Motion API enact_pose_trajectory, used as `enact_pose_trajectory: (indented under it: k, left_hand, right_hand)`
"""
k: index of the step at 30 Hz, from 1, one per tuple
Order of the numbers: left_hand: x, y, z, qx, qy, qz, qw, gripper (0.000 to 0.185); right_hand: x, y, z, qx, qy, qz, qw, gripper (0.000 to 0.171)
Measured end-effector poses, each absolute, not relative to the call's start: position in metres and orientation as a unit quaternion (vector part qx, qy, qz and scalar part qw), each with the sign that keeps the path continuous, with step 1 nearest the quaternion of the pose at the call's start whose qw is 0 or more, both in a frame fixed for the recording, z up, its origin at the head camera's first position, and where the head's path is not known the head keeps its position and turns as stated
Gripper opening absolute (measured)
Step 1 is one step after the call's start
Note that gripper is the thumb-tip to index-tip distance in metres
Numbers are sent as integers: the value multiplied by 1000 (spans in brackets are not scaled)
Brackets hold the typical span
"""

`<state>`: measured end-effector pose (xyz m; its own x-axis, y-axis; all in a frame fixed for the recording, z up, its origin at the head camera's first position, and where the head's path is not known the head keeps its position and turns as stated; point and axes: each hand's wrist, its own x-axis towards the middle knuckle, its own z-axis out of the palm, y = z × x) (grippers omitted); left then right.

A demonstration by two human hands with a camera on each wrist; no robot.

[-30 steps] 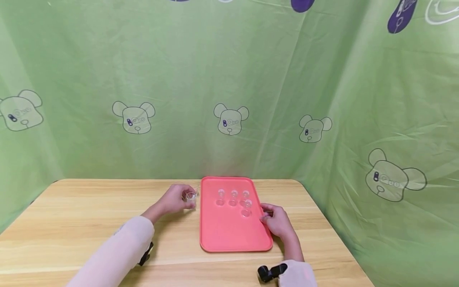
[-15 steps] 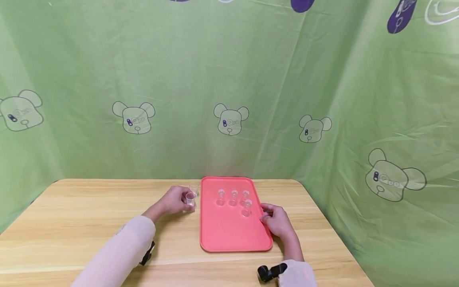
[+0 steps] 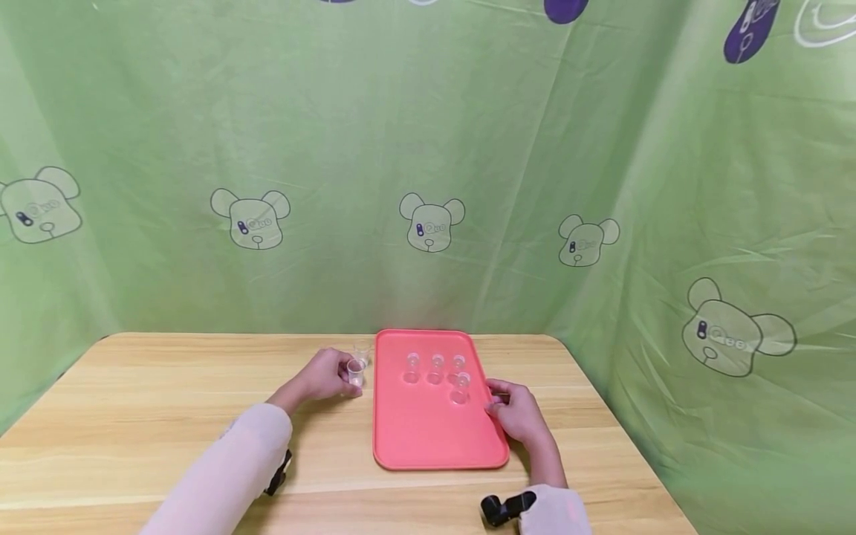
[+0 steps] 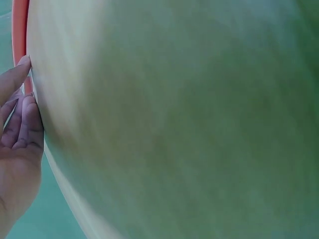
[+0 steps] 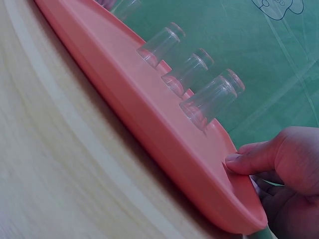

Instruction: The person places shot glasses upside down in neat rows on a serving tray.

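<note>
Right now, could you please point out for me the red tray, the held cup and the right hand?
Red tray (image 3: 438, 437): head view, on its bare floor.
Held cup (image 3: 356, 376): head view, on its wall below the rim.
Right hand (image 3: 519, 413): head view, on its back.

left hand (image 4: 21, 154): cut by left-wrist view's left edge | tray (image 4: 19, 30): mostly cut there | table (image 4: 149, 124): blurred there

open room: red tray (image 3: 435, 442), near half | obstacles: four clear cups (image 3: 435, 377) farther back; right grip (image 3: 518, 412) at right side
</note>
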<state>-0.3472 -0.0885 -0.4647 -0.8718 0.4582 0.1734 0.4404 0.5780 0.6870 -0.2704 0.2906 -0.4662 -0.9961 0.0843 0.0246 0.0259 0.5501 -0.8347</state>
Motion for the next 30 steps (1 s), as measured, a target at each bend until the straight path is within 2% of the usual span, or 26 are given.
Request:
enact_pose_trajectory:
  k: [14,23,30]
  left_hand:
    - [-345,-88,-465,243,892,380,18,32]
    - [-341,-90,-460,254,884,391,26,36]
    - [-340,-85,-450,278,878,389,23,32]
  right_hand:
    - [-270,290,-466,-31,-875,482,26,47]
    - [-271,290,-466,-26,-876,481,26,46]
    - [-271,291,-466,-32,-878,477,22,47]
